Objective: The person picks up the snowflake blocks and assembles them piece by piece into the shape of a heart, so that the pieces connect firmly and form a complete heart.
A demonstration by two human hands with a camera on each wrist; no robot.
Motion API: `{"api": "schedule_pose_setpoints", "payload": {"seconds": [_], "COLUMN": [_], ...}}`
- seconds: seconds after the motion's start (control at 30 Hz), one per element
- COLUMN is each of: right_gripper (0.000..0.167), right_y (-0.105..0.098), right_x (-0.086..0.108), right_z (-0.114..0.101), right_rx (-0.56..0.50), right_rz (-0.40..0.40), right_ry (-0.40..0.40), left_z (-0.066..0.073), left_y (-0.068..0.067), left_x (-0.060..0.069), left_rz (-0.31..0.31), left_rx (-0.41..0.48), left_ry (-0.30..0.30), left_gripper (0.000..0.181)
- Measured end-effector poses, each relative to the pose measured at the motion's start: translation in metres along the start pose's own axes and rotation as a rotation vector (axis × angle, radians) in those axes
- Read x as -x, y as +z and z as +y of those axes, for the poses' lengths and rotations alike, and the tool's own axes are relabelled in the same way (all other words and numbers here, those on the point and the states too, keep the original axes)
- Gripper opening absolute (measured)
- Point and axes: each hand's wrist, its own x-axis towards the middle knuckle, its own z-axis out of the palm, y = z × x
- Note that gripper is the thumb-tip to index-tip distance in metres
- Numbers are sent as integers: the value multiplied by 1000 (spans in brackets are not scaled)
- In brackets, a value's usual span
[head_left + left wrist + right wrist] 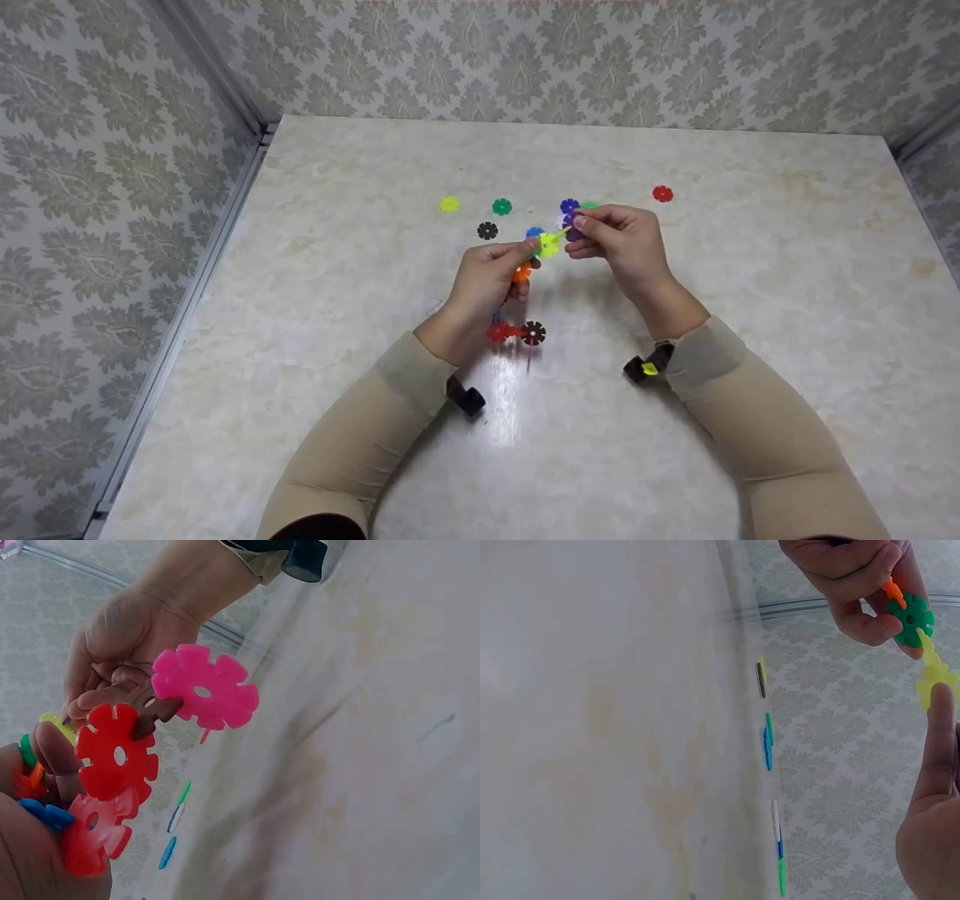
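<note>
My left hand [486,281] grips a chain of notched interlocking discs. Within it are an orange disc [521,271], a green disc [912,619], a yellow disc [548,244] and a blue disc [46,815]. Lower down hang red discs [118,755], a dark brown disc [533,333] and a pink disc [205,687]. My right hand [628,244] pinches a purple disc [573,226] at the yellow end of the chain. Fingers hide part of the purple disc, so I cannot tell whether it is slotted in.
Loose discs lie on the table [360,202] beyond the hands: yellow [449,204], green [502,206], black [487,230], dark blue [570,205] and, farther right, red [662,193]. Patterned walls [525,60] border the table's back and left.
</note>
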Motion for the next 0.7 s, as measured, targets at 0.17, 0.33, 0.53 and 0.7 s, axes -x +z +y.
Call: {"api": "schedule_pose_setpoints", "payload": {"seconds": [0.17, 0.33, 0.53, 0.7], "right_gripper": [14, 18, 16, 24], "right_y": [2, 1, -1, -2], "right_x": [1, -1, -3, -4], "right_z": [-1, -2, -2, -3], "right_rx": [19, 20, -14, 8], "right_rz": [-16, -45, -62, -78], "right_ry": [3, -10, 7, 23], "left_z": [0, 1, 1, 0], "left_y": [-1, 0, 1, 2], "left_x": [1, 0, 0, 0], "left_rz": [-8, -21, -16, 0], "left_rx": [-14, -20, -3, 1], "left_ry": [7, 17, 3, 5], "left_gripper": [35, 44, 47, 45]}}
